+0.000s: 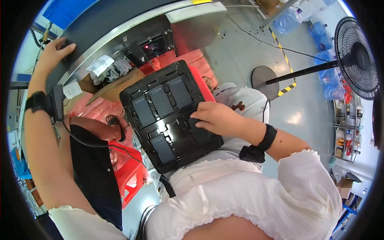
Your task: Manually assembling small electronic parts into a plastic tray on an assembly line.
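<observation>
A black plastic tray (179,125) lies tilted across my lap. Several flat, dark grey rectangular packs sit in its compartments, among them a pack (144,110) at the far left and another pack (163,149) at the near left. My right hand (218,118) pinches a dark pack (199,132) at the tray's right side, fingertips over its upper end. Far to the left, my left hand (56,54) reaches over the black conveyor belt (94,30). Between its thumb and fingers shows a small dark block (69,43), partly hidden by the hand.
Under the belt's metal edge are a box with a red light (151,47) and an open carton (116,86). Another person's leg (94,129) and a red stool (132,176) are close on the left. A standing fan (356,58) is at the right, near large water bottles (322,38).
</observation>
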The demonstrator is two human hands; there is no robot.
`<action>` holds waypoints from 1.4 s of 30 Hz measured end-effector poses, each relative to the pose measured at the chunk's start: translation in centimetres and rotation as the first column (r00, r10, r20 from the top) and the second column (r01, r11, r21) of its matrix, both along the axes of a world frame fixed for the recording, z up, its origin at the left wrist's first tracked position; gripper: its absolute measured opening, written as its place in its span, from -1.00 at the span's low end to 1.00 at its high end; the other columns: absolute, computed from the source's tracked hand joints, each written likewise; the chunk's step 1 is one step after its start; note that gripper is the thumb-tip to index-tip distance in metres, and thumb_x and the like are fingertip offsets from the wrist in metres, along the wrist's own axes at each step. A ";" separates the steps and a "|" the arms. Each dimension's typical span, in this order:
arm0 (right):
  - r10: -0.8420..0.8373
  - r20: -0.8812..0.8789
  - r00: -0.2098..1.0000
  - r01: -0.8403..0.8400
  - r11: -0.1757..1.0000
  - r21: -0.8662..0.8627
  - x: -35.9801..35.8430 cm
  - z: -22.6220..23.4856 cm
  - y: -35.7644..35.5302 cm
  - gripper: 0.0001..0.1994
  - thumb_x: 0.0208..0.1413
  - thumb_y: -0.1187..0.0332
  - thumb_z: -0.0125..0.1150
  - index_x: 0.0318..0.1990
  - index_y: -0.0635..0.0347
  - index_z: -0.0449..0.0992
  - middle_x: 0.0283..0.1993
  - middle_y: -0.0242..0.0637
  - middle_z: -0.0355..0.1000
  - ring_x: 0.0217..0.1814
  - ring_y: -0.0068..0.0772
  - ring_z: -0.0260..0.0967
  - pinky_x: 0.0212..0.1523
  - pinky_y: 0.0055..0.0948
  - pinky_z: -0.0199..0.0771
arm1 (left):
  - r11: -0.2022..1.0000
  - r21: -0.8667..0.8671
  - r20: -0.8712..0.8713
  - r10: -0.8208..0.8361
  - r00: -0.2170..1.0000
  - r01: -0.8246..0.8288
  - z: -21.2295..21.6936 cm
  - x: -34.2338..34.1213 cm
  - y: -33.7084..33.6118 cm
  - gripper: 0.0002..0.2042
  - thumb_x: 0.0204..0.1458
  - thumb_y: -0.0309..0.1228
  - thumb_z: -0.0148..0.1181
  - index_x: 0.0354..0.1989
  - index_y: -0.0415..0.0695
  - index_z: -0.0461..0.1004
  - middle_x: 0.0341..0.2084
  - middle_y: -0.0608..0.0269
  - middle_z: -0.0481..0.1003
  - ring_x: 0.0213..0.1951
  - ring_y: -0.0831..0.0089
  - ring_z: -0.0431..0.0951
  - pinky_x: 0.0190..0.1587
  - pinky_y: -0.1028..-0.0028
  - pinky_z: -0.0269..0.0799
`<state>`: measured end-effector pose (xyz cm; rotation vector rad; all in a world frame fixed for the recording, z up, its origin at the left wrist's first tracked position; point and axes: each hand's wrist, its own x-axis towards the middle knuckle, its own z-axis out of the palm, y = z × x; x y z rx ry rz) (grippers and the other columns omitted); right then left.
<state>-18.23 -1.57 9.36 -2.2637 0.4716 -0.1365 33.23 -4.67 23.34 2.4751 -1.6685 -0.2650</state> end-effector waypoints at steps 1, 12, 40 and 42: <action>0.017 0.039 0.999 -0.013 0.995 -0.104 -0.1 0.0 0.5 -0.69 -0.08 0.36 0.29 -0.13 0.18 0.50 -0.13 -0.26 0.33 -0.08 -0.15 0.28 -0.11 -0.28 0.33 | 0.999 -0.040 0.024 0.005 1.000 -0.004 0.4 -2.4 1.2 -0.17 -0.16 -0.02 0.33 0.15 -0.46 0.23 0.11 -0.20 0.31 0.19 0.12 0.30 0.23 0.33 0.13; -0.003 0.132 0.991 0.068 0.868 -0.492 -3.3 -2.2 3.9 -0.56 -0.04 0.22 0.25 0.04 0.08 0.44 0.17 -0.35 0.24 0.26 -0.19 0.05 0.13 -0.19 0.17 | 0.832 -0.180 -0.107 -0.547 0.830 0.525 -7.7 -33.4 16.7 -0.24 -0.38 -0.15 0.44 0.08 -0.22 0.35 -0.01 0.04 0.31 0.03 0.09 0.32 0.08 0.22 0.23; -0.094 0.107 0.990 0.104 0.990 -0.095 -6.2 1.6 3.0 -0.63 0.05 0.30 0.17 -0.02 0.33 0.45 0.00 -0.04 0.38 0.12 -0.05 0.27 0.13 -0.23 0.26 | 0.840 -0.150 0.047 -0.521 0.852 0.521 -12.4 -36.2 19.0 -0.48 -0.17 -0.23 0.32 -0.03 -0.27 0.42 -0.09 0.00 0.41 -0.04 0.07 0.42 0.02 0.23 0.33; -0.180 0.108 0.978 0.187 0.980 -0.062 -7.5 0.9 3.1 -0.65 0.06 0.32 0.16 -0.03 0.32 0.45 -0.05 -0.05 0.40 0.08 -0.05 0.29 0.12 -0.26 0.26 | 0.843 -0.228 0.065 -0.485 0.872 0.487 -13.3 -36.1 19.4 -0.44 -0.20 -0.25 0.34 0.01 -0.27 0.39 -0.05 0.00 0.38 -0.01 0.06 0.39 0.04 0.24 0.32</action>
